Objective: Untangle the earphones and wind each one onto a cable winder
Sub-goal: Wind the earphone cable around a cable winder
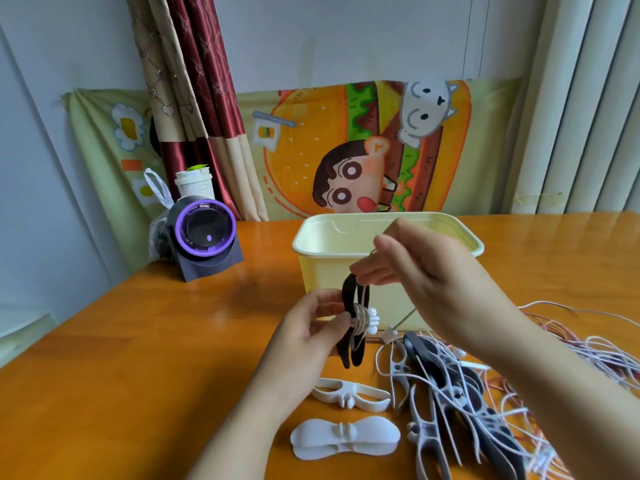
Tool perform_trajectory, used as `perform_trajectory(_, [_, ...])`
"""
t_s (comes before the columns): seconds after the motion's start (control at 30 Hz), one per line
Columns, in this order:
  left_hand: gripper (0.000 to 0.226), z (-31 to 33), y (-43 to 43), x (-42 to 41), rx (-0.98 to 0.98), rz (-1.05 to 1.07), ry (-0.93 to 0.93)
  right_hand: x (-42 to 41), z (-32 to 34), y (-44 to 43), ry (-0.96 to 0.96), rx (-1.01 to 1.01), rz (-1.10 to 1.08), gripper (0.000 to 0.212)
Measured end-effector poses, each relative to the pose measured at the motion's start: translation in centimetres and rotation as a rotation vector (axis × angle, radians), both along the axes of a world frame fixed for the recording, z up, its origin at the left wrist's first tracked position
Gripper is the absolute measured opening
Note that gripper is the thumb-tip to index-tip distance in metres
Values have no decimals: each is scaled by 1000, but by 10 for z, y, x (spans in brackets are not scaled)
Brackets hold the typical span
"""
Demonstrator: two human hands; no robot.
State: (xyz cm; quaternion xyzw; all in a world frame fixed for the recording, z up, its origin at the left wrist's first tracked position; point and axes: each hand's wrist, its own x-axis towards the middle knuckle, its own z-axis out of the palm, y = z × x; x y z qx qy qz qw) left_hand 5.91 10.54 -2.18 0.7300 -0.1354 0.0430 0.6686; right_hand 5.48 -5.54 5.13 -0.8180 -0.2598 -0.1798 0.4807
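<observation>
Here, mid-wind: your left hand [311, 327] pinches the black winder [349, 289] at its waist, thumb on the near side, and holds it upright in the air in front of the tub [304, 237]. Your right hand [426, 271] is raised just above the winder's top loops, fingertips closed on the pale cord [361, 318], which already makes several turns round the waist.

**Hazards, as judged from this pose**
- The turns sit in a tight bunch. If your left thumb eases off, they could slide along the waist and spring loose.
- What looks like a plug [389, 336] hangs low on a thin stem, just beside the pile [450, 393] of winders and cords on the table [173, 341]. A wide sweep of your right hand could drag it into that pile and snag it.
- The loose cords [588, 348] lie near your right forearm. A sleeve-level brush may pull one into the winding.
- A hard pull could bend the soft black loops (they already lean apart), and the cord would then seat unevenly.
- A small white piece [373, 320] touches the coil on its right. Whether it is an earbud or a clip cannot be told, and if it gets trapped under a turn the wind will bulge.

**Writing**
No brand or word can be read. The cup [194, 183] at the back left has a label too small to make out. The cloth [346, 150] shows cartoon figures and a burger only. The two white winders [351, 396] near you are plain.
</observation>
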Motion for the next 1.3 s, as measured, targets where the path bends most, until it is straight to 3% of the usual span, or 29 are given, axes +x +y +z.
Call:
perform_trajectory(0.13, [20,0,1,-1,-96,-104,53,6,0,-1,126,306,40,29])
perform_trajectory(0.37, [28,3,-2,-6,-321,-278,133,21,-7,-9,644,781,208,27])
perform_trajectory(0.5, [26,12,0,-11,-514,-340,137,27,-21,-6,924,891,352,29])
perform_trajectory(0.6, [24,15,1,-10,-703,-356,161,27,-30,-2,1032,904,432,26])
perform_trajectory(0.7, [35,16,6,-3,-876,-314,177,29,-48,2,937,603,355,21])
perform_trajectory(0.8, [36,12,10,4,-929,-218,181,26,-56,10,626,49,179,27])
perform_trajectory(0.87, [34,9,11,6,-921,-105,214,23,-52,14,416,-179,85,33])
perform_trajectory(0.97, [44,8,10,6,-815,-16,219,17,-42,13,268,-310,26,26])
perform_trajectory(1.17, [21,6,8,5,-687,67,260,8,-28,9,138,-524,-50,18])
perform_trajectory(1.3, [21,5,8,6,-640,104,258,4,-24,9,90,-610,-60,21])
